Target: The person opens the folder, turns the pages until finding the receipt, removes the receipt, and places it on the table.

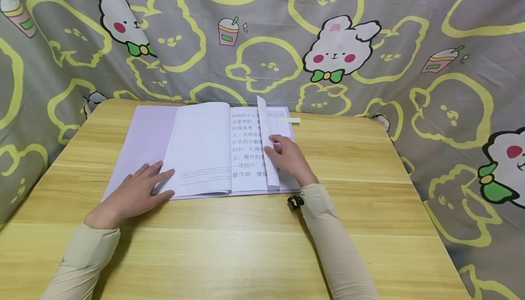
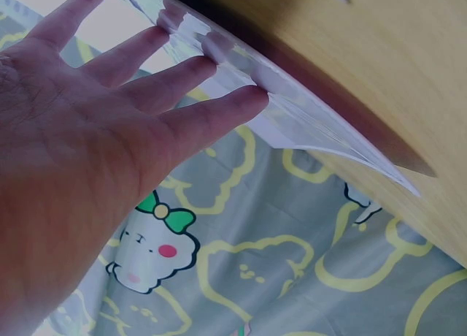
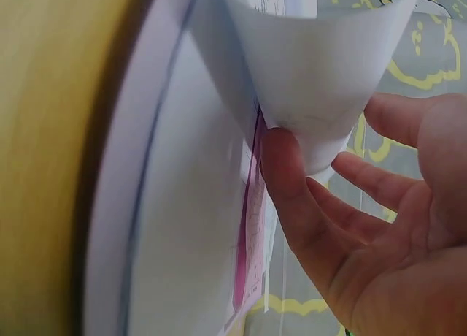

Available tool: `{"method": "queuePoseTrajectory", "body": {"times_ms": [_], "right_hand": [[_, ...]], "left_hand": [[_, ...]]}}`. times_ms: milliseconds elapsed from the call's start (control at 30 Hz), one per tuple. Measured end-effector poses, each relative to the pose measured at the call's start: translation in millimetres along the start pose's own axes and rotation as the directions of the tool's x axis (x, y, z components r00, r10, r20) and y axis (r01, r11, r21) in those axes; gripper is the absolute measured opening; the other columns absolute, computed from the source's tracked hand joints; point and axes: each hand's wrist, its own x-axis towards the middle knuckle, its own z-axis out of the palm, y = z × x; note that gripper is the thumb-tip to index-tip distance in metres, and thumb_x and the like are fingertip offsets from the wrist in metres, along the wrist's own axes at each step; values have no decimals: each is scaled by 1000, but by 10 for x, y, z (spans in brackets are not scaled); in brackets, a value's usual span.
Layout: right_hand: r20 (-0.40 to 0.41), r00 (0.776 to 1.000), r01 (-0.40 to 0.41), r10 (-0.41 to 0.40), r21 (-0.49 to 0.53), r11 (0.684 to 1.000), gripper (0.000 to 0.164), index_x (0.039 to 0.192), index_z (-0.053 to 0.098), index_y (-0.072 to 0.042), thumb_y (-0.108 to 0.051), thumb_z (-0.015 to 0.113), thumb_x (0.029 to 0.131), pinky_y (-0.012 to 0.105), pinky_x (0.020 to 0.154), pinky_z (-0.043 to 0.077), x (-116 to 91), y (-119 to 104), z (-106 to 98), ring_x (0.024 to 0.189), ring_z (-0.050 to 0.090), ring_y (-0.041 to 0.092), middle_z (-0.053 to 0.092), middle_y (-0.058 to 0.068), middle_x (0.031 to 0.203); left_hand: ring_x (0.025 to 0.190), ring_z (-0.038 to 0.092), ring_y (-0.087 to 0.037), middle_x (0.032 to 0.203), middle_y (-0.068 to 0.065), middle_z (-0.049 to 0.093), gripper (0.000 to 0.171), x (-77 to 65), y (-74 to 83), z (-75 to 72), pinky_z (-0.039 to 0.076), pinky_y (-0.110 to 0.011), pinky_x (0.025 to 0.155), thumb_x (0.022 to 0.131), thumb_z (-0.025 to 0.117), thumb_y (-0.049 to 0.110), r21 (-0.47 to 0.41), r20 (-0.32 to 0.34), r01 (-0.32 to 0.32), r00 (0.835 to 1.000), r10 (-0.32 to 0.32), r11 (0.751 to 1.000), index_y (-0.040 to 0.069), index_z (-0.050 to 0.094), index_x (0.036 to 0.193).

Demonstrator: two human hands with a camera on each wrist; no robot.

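An open booklet with a pale purple cover (image 1: 149, 126) lies on the table, white pages turned to its left side. My left hand (image 1: 137, 193), fingers spread, rests on the cover and the lower left page edge; the left wrist view shows the fingertips (image 2: 248, 102) against its glossy surface. My right hand (image 1: 293, 156) pinches a curled page (image 1: 268, 172) that stands up over the right side. In the right wrist view, the thumb (image 3: 284, 161) is on one face of it and some fingers are partly hidden behind. Large printed characters (image 1: 246, 145) show on the page beneath.
A pale green tab (image 1: 290, 120) sticks out past the booklet's right edge. The wooden table (image 1: 217, 250) extends toward me and to both sides. A grey curtain (image 1: 262, 26) with cartoon prints hangs around the table. A small black object (image 1: 295, 202) sits at my right wrist.
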Motion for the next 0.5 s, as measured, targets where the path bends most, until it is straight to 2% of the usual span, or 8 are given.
{"method": "queuePoseTrajectory", "body": {"times_ms": [267,500], "right_hand": [[8,1000,20,-20,-12,1000,55,150,50,-13,-38,62,102,42,94,55,10,-18,72,115,65,24,57,10,146],[14,999,50,-49,-31,998,58,153,48,-13,-38,62,102,41,96,54,-8,-51,109,110,64,23,61,12,139]], "left_hand": [[145,23,-61,161,-31,30,71,1,-10,7,23,-83,105,100,59,54,1,-2,-2,1000,2,1000,9,48,153],[145,23,-62,161,-31,30,71,4,-16,11,24,-83,104,99,59,55,1,-2,-6,1000,6,1000,10,48,153]]}}
